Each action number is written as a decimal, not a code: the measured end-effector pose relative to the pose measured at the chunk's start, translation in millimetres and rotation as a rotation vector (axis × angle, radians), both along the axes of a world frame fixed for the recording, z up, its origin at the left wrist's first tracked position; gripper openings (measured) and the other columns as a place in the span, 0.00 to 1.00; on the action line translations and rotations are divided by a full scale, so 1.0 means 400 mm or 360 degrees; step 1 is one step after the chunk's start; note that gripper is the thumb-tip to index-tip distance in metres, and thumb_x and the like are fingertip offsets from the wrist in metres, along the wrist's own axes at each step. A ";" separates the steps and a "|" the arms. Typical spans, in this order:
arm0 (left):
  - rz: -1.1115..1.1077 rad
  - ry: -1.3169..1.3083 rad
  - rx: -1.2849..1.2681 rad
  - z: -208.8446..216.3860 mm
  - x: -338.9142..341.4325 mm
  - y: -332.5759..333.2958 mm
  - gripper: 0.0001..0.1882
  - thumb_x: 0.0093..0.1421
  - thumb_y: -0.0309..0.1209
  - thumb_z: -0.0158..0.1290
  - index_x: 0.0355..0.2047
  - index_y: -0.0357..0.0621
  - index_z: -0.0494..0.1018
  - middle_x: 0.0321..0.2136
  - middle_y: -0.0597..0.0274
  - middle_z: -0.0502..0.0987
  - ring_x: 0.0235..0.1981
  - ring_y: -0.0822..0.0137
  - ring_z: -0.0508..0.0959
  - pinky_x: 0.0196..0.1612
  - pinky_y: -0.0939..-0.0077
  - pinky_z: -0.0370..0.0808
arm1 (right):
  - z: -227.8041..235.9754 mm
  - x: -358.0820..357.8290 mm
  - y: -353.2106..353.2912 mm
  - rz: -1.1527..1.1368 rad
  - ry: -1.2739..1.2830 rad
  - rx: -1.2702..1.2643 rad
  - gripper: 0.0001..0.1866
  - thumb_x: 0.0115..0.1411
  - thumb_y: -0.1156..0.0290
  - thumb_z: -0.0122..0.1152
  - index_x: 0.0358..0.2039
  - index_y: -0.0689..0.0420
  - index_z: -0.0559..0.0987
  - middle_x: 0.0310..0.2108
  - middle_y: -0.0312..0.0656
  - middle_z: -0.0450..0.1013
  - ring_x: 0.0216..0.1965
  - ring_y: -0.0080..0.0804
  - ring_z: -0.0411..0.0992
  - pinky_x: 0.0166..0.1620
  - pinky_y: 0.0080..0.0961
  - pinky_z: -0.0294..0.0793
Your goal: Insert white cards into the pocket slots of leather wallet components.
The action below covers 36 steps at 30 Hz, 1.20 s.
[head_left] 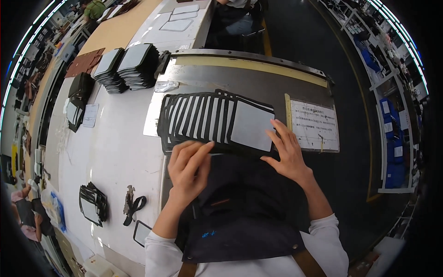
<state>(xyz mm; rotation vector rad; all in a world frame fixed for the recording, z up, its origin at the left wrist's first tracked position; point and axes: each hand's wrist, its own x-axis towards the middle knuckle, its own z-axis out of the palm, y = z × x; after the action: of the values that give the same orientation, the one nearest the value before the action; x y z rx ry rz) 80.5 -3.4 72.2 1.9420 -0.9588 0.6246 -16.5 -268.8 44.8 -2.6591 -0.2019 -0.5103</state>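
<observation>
A fanned row of black-edged panels with pale grey faces (251, 124) lies in front of me, each piece overlapping its neighbour. My right hand (290, 154) is at the right end of the row, fingers spread, fingertips at the edge of the top panel. Close to the row's near edge is my left hand (188, 167), slightly blurred. Its fingers are curled, with thumb and forefinger brought together; whatever they may hold cannot be made out against the dark apron (244, 231).
A metal bar (249, 55) runs along the far edge of the work surface. A printed sheet (314, 124) lies to the right. Stacked panels (136, 64) stand at the far left; a smaller pile (92, 203) and scissors-like black-handled tool (134, 205) lie near left. Shelving (392, 134) stands farther right.
</observation>
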 end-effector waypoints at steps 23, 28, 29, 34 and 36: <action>-0.0109 0.0069 0.0811 -0.026 0.046 -0.059 0.24 0.50 0.27 0.63 0.50 0.44 0.75 0.53 0.61 0.75 0.59 0.56 0.70 0.63 0.55 0.62 | 0.058 0.150 -0.178 0.0694 0.0906 0.1998 0.08 0.60 0.76 0.60 0.38 0.61 0.84 0.41 0.42 0.81 0.46 0.25 0.77 0.48 0.20 0.74; -0.0126 0.0072 0.0841 0.002 0.050 -0.067 0.21 0.52 0.27 0.63 0.48 0.44 0.76 0.52 0.61 0.76 0.57 0.58 0.72 0.61 0.56 0.63 | 0.097 0.191 -0.261 0.0047 0.0298 0.2570 0.05 0.63 0.73 0.60 0.32 0.57 0.82 0.24 0.27 0.73 0.27 0.11 0.68 0.36 0.11 0.67; -0.0138 0.0114 0.0847 0.013 0.053 -0.064 0.21 0.52 0.28 0.62 0.48 0.44 0.76 0.52 0.61 0.76 0.56 0.57 0.72 0.61 0.56 0.64 | 0.148 0.214 -0.263 -0.0121 0.0043 0.2433 0.06 0.64 0.71 0.59 0.33 0.58 0.82 0.23 0.27 0.72 0.26 0.10 0.67 0.33 0.11 0.66; -0.0340 0.0458 0.0575 0.114 0.179 -0.100 0.17 0.56 0.27 0.60 0.47 0.42 0.77 0.48 0.58 0.77 0.52 0.53 0.74 0.59 0.58 0.66 | 0.228 0.288 -0.234 -0.0422 -0.0635 0.1010 0.11 0.68 0.66 0.55 0.38 0.60 0.80 0.21 0.29 0.69 0.21 0.10 0.60 0.23 0.11 0.60; -0.0439 0.0608 0.0482 0.135 0.246 -0.178 0.22 0.57 0.27 0.60 0.53 0.43 0.72 0.54 0.55 0.73 0.54 0.51 0.72 0.60 0.58 0.65 | 0.142 0.338 -0.220 -0.0184 -0.0803 0.0205 0.08 0.61 0.77 0.57 0.40 0.63 0.79 0.29 0.47 0.78 0.29 0.34 0.79 0.29 0.27 0.77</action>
<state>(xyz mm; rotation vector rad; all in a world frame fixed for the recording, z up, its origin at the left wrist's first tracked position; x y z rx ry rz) 179.0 -74.6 126.3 2.0388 -1.0904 -0.0558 118.5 -356.8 101.8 -2.3805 -0.1549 -1.1860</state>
